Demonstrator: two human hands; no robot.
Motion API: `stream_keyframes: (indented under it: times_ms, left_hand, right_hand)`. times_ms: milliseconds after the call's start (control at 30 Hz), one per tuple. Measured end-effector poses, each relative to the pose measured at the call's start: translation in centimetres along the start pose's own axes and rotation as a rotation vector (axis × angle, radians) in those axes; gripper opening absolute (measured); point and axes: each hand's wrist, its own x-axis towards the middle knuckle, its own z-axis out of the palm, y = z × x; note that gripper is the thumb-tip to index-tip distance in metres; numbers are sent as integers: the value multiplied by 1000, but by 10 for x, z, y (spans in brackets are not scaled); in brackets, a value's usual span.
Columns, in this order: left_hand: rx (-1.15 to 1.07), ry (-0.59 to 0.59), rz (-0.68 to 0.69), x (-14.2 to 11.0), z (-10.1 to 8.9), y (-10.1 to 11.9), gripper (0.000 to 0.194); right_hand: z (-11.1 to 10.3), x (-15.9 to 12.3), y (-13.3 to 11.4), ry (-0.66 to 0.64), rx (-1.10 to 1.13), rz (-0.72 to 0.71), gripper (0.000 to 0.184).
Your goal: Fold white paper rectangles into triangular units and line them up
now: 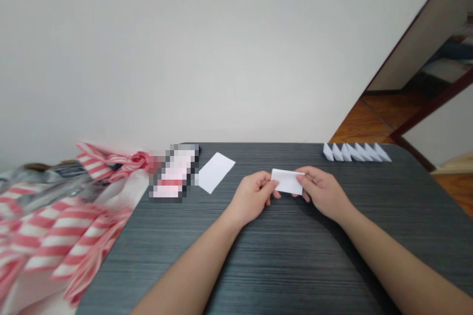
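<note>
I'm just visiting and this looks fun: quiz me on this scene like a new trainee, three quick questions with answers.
1. True or false: the left hand and the right hand both grip the folded white paper.
2. What lies at the far edge of the dark table, to the right? A) scissors B) a row of folded paper pieces C) a mug
3. Fill in: the loose white paper sheet lies to the ____ of the hands.
Key: 1 true; 2 B; 3 left

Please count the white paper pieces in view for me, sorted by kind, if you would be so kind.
Folded paper triangles: 6
Flat white paper rectangle: 1
Folded white paper piece: 1
Total: 8
</note>
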Motion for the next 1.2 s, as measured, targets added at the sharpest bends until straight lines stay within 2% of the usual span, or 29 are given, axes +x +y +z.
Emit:
stream_keyframes:
  times_ms: [167, 400, 500, 933, 1200]
  left_hand:
    - [91, -10, 27, -3, -1, 0, 29]
    - [351, -89, 178, -8, 0, 3, 32]
    - [375, -122, 223, -8, 1, 5, 31]
    - [448, -182, 237, -8, 2, 6, 26]
    - [418, -167, 228, -8, 2, 4, 26]
  right_hand:
    - [-2, 0, 1, 20, -107, -16, 23]
    - [2, 1, -10, -57, -195, -188, 16]
    - [3, 2, -12, -78, -215, -242, 15]
    - [4, 2, -14, -82, -196, -318, 16]
    - [4, 3, -12, -72, -202, -301, 18]
